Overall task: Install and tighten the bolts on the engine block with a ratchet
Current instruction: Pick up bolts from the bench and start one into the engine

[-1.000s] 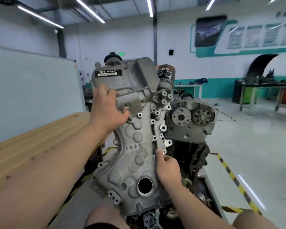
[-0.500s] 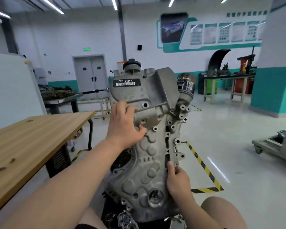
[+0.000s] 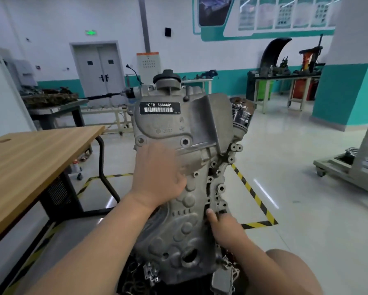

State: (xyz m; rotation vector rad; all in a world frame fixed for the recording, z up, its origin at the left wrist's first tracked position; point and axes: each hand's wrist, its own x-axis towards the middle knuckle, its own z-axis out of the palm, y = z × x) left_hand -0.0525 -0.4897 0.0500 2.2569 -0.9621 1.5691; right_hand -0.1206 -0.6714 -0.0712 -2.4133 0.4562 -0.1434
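We have turned away from the engine since a moment ago, so bare floor [image 3: 306, 188] now shows behind the timing cover [image 3: 178, 128], where gears showed before. Close to us, our right hand [image 3: 225, 228] grasps the cover's right edge, thumb in front. Our left hand [image 3: 157, 179] lies higher on its face. It is blurred, so we cannot tell if it grips. The cover stands upright between both hands, its bolt holes [image 3: 221, 188] empty. The engine block is not plainly in view. We see no bolts and no ratchet, so we think all the bolting is left to do. To our left is a wooden table [image 3: 29, 162]. Far back is a grey double door [image 3: 100, 71].
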